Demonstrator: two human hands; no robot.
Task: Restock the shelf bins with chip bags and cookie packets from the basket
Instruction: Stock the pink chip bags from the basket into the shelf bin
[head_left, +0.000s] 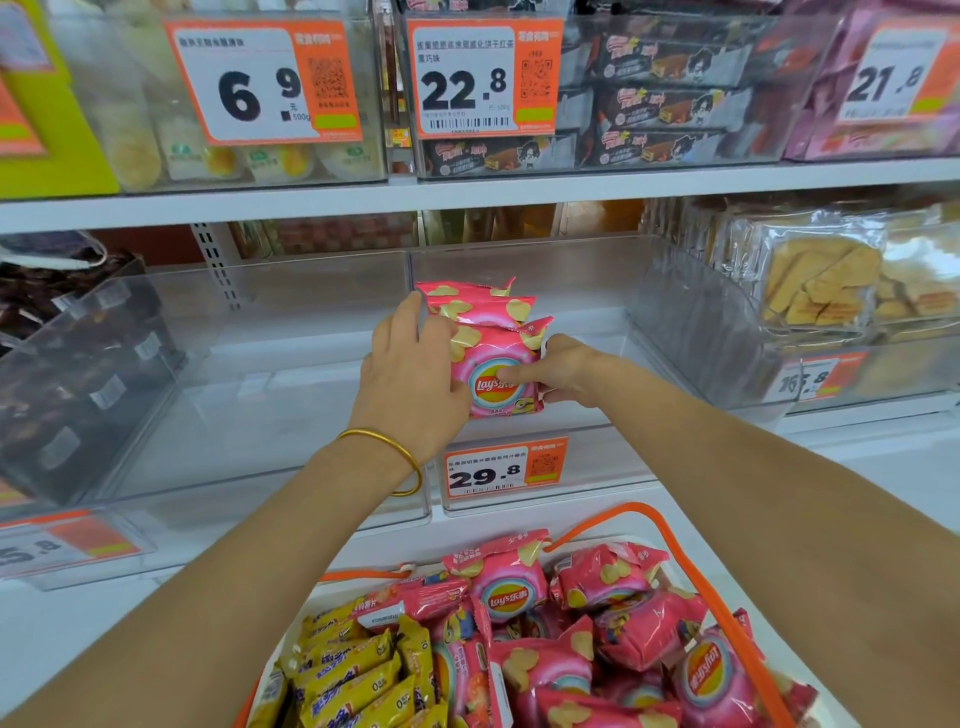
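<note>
Far left: a bin of dark packets (78, 374) is standing on the shelf, not part of this step. Next to it, a clear bin (260, 415) is sitting just left of centre.

Left hand (410, 364): I am gripping the left side of a stack of pink chip bags (493, 358), fingers curled round its edge. A gold bangle (395, 457) is hanging at the wrist.

The stack is standing upright, logo facing me, inside the front of the centre bin (597, 457), just above the 29.8 price label (504, 470). I cannot tell whether the lower edges are touching the bin floor. I am seeing no other bags in this bin.

Right hand (563, 371): I am pinching the stack's right side, thumb lying across the front bag, fingers tucked behind.

Far right: a bin of biscuit packs (821, 280) is standing apart from the work.

Below, the basket (675, 551) is resting on the white surface, with yellow cookie packets (353, 675) on its left and loose pink chip bags (597, 623) on its right.

Judgement: I am placing the first chip bags, so restocking is at an early stage. The next move is calling for me to push the stack toward the back wall, set it down squarely, then release both sides together so the bags are not toppling forward.
</note>
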